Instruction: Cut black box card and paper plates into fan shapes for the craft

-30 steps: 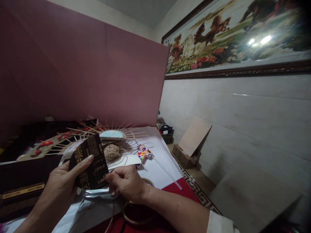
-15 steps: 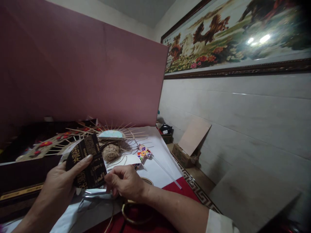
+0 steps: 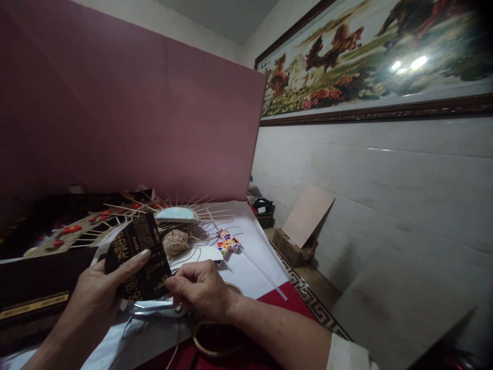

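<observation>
Over the white sheet [image 3: 252, 226]: black card [image 3: 154, 270], printed in gold, raised before me, its curved edge toward the lower left.
Left hand [image 3: 100, 288]: thumb flat on the printed face, fingers behind and largely hidden, clamping the card between them.
Right hand [image 3: 206, 290]: thumb and forefinger pinching the card's lower right edge, the other fingers curled in.
Scissors [image 3: 154, 307]: beneath my right hand, silver blades pointing left, handle loops gold-coloured.
Cardboard box [image 3: 287, 247]: on the floor, right of the sheet; a beige panel [image 3: 310, 216] leans on it, and I cannot see its contents.
Dark crate [image 3: 265, 221]: past the sheet's far right corner; black packages [image 3: 264, 204] lie in or on it, which I cannot tell.
Gold-banded black piece [image 3: 42, 272]: at my left; box or board, I cannot tell.
Twine ball [image 3: 176, 243]: just beyond the card, beside a white half-round [image 3: 208, 253].
Floral shape [image 3: 229, 243]: right of the ball, with a clear stick [image 3: 265, 274].
</observation>
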Motion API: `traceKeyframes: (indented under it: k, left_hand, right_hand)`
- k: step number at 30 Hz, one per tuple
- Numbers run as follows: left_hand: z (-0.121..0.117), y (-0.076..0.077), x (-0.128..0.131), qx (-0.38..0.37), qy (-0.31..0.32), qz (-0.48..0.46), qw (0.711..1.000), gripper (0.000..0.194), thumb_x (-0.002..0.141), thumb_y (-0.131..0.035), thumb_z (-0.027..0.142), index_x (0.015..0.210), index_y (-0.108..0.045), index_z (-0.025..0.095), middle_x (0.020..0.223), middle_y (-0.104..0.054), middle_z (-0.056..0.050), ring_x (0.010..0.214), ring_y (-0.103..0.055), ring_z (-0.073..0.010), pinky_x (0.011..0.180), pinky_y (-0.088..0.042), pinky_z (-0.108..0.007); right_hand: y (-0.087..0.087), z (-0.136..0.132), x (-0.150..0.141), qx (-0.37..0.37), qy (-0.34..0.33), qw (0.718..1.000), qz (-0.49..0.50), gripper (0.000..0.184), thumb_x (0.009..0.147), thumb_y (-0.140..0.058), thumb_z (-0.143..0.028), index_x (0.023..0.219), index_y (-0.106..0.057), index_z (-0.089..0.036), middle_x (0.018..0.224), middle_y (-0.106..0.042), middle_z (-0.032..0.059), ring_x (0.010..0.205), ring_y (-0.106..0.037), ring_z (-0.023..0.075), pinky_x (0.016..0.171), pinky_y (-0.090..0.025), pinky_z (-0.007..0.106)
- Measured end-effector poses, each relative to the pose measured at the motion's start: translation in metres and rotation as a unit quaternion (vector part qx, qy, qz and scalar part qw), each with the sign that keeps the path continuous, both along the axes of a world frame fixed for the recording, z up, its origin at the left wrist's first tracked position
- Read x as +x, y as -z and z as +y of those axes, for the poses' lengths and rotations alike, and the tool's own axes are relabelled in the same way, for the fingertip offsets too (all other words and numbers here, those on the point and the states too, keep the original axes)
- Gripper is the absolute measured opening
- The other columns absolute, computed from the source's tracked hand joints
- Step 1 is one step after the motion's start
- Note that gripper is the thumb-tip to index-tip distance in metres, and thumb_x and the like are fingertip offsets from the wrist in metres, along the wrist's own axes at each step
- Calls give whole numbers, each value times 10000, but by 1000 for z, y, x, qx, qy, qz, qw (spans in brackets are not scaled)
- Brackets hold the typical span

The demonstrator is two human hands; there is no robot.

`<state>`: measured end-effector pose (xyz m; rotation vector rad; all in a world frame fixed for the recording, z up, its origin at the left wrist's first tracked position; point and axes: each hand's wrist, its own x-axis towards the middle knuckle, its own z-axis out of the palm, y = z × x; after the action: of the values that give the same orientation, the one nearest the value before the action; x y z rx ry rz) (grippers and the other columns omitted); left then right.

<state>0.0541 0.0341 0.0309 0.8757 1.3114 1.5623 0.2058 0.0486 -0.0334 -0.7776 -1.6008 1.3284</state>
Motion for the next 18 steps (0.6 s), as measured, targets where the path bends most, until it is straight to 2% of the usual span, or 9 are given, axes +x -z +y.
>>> traceKeyframes:
  k: [3,6,9,13,15,18]
  left_hand:
    - [-12,-23,13,-22,-20,-2,1000,186,320,-713,279,494,-680,224,454,-572,29,391,-540,-126,435,-532,-264]
    - [-19,-33,19,-3,-42,36,998,149,306,-657,281,447,-658,237,432,-536,30,359,-476,-112,442,-540,-294]
    - [-15,-28,11,49,-62,119,990,140,360,-652,330,476,-667,252,475,-559,16,383,-490,-127,471,-556,-328]
    - [-4,-7,-7,109,-63,238,963,195,397,-670,312,579,-717,260,522,-578,13,422,-515,-145,441,-526,-303]
    - [0,1,-12,118,-53,244,961,256,362,-678,276,611,-731,253,547,-591,14,450,-536,-147,455,-525,-289]
    - [2,4,-13,122,-35,223,967,239,376,-688,304,605,-713,239,620,-646,-7,538,-612,-173,529,-555,-303]
  right_hand:
    - [3,1,0,-5,-2,1000,4,475,771,-651,-597,624,-592,-150,532,-544,-17,416,-455,72,405,-343,197]
    - [4,2,1,-19,-23,999,13,553,762,-605,-689,648,-587,-147,554,-553,-11,420,-465,73,407,-345,198]
    - [3,2,1,-19,-34,999,17,600,774,-547,-731,668,-592,-142,582,-569,-1,420,-475,72,399,-345,195]
    - [1,2,0,-27,-14,999,24,581,686,-647,-723,637,-572,-149,558,-555,-14,405,-460,72,389,-354,197]
    - [-1,1,0,-18,-16,999,26,552,702,-659,-689,620,-567,-150,556,-554,-15,404,-453,67,390,-347,195]
    - [-2,0,2,6,-17,1000,13,485,775,-641,-606,632,-584,-147,560,-555,-17,423,-464,66,412,-358,194]
